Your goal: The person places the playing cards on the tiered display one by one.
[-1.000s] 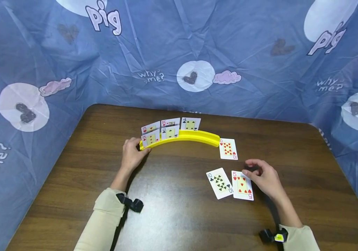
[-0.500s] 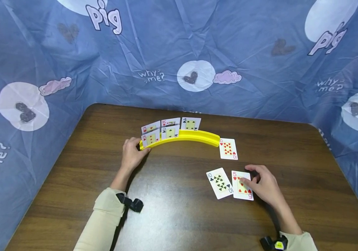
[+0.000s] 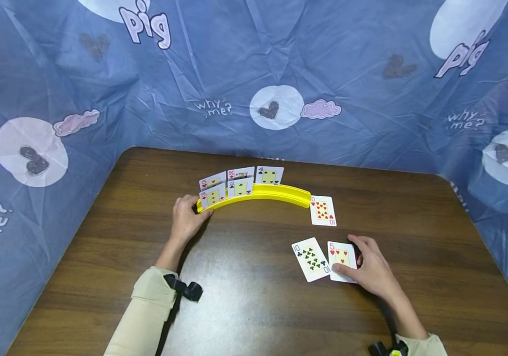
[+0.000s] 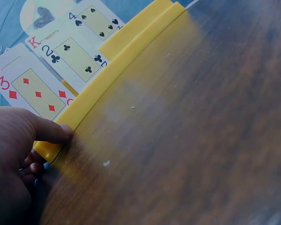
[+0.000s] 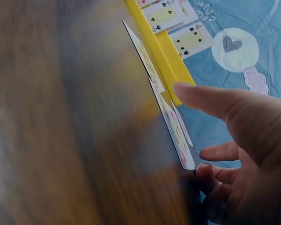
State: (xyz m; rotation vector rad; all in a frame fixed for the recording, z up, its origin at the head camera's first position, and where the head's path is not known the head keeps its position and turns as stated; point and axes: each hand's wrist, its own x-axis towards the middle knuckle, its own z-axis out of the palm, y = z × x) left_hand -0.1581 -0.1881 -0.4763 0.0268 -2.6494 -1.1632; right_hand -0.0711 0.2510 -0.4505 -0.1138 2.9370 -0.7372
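My left hand [image 3: 186, 220] grips the left end of a curved yellow card holder [image 3: 280, 194], thumb on its near side. In the holder stand several playing cards: a three of diamonds [image 4: 33, 91] and a two of clubs [image 4: 72, 61] in front, a red three [image 3: 210, 180] and a king [image 3: 238, 173] partly hidden behind, and a four of spades [image 3: 270, 175]. Over a five of hearts [image 3: 340, 252] lying flat, my right hand [image 3: 374, 269] hovers with thumb spread from the fingers. Those fingers [image 5: 219, 152] are close to the card's right edge; whether they touch is unclear.
A ten of clubs [image 3: 310, 259] lies flat, left of the five. By the holder's right end is a ten of hearts [image 3: 322, 211]. Brown wooden table [image 3: 245, 296] spreads around; a blue printed cloth [image 3: 218, 64] hangs behind its far edge.
My right hand has come down and toward me over the five of hearts, its thumb now across the card's lower left. The left hand, holder and cards have stayed put.
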